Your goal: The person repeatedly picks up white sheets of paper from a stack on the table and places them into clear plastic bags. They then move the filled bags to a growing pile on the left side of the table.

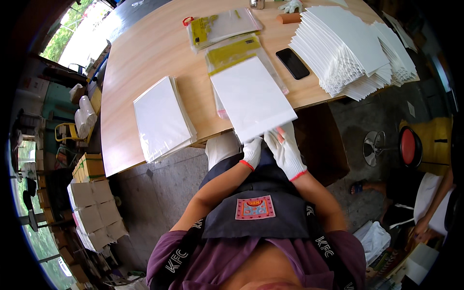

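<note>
A white rectangular sheet (pixel 253 96) lies aslant over clear plastic bags with yellow bands (pixel 234 48), its near end jutting past the table edge. Both my hands wear white knitted gloves with red cuffs. My left hand (pixel 252 153) is closed at the sheet's near left corner, fingertips partly hidden. At the near right corner, my right hand (pixel 286 152) grips the edge, with bare fingertips showing. Left of the sheet rests a small stack of white sheets in clear plastic (pixel 162 116).
Fanned piles of white sheets (pixel 340 46) stand at the right, beside a black phone (pixel 292 64). More plastic bags (pixel 224 29) lie farther back on the wooden table (pixel 121 96). A cardboard box (pixel 321 140) sits below the edge. Another person (pixel 430 203) is at the right, near a red stool (pixel 408 146).
</note>
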Demonstrator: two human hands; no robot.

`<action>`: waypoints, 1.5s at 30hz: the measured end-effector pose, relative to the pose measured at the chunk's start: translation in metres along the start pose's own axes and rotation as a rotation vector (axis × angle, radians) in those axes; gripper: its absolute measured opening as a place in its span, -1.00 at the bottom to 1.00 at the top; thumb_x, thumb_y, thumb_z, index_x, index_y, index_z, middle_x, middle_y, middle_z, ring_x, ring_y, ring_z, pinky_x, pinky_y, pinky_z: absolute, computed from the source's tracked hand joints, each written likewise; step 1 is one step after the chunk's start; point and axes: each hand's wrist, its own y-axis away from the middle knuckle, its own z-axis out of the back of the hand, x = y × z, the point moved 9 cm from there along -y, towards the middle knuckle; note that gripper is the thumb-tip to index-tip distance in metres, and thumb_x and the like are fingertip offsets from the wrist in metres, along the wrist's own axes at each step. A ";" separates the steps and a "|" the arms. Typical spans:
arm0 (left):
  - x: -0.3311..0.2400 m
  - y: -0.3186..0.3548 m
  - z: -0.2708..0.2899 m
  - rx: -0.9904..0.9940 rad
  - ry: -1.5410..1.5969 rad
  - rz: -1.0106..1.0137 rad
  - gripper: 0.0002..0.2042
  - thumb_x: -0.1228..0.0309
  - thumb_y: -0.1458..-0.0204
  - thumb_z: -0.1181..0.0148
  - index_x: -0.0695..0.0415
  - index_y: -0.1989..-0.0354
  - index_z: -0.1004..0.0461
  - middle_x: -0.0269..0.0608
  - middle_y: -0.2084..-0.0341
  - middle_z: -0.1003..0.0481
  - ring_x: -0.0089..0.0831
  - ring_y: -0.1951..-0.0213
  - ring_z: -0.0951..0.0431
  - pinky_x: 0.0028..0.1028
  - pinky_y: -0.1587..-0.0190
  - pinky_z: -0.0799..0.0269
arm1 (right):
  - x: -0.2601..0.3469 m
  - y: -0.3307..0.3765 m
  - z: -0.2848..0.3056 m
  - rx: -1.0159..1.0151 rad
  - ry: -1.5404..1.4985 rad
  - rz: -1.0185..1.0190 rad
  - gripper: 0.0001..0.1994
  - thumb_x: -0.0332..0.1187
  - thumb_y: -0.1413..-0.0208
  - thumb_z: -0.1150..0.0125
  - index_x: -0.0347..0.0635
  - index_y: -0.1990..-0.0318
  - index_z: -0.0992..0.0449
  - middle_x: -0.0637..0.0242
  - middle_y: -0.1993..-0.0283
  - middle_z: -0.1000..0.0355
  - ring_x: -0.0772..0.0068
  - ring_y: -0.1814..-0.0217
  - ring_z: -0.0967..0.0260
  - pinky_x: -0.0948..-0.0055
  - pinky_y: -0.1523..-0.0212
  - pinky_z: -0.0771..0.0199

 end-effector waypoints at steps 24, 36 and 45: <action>-0.089 0.027 0.098 0.044 0.064 0.186 -0.87 0.41 -0.12 -0.09 0.20 0.35 -0.49 -0.28 0.48 -0.52 -0.56 0.55 -0.47 -0.54 0.48 -0.41 | -0.044 -0.021 -0.119 0.815 1.689 0.297 -0.89 -0.41 0.00 -0.12 -0.16 0.31 -0.39 0.26 0.50 -0.46 0.34 0.48 -0.45 0.40 0.45 -0.43; -0.167 0.061 0.092 -0.239 -1.206 -0.753 -0.76 0.46 0.09 -0.25 -0.03 0.20 -0.56 -0.22 0.18 -0.49 -0.30 0.44 -0.51 -0.44 0.39 -0.42 | 0.159 0.002 0.190 -0.032 2.785 -0.395 -0.77 -0.24 -0.02 -0.15 -0.18 0.23 -0.49 0.01 0.21 -0.49 0.03 0.13 -0.48 0.14 0.12 -0.47; -0.187 0.071 0.034 0.001 -1.434 -1.120 -0.83 0.42 0.14 -0.30 -0.02 0.31 -0.59 -0.28 0.28 -0.49 -0.29 0.39 -0.46 -0.36 0.35 -0.42 | 0.086 0.003 -0.102 0.447 2.052 1.326 -0.75 -0.24 0.21 -0.39 -0.09 0.40 -0.46 0.29 0.32 -0.46 0.23 0.33 -0.40 0.25 0.28 -0.40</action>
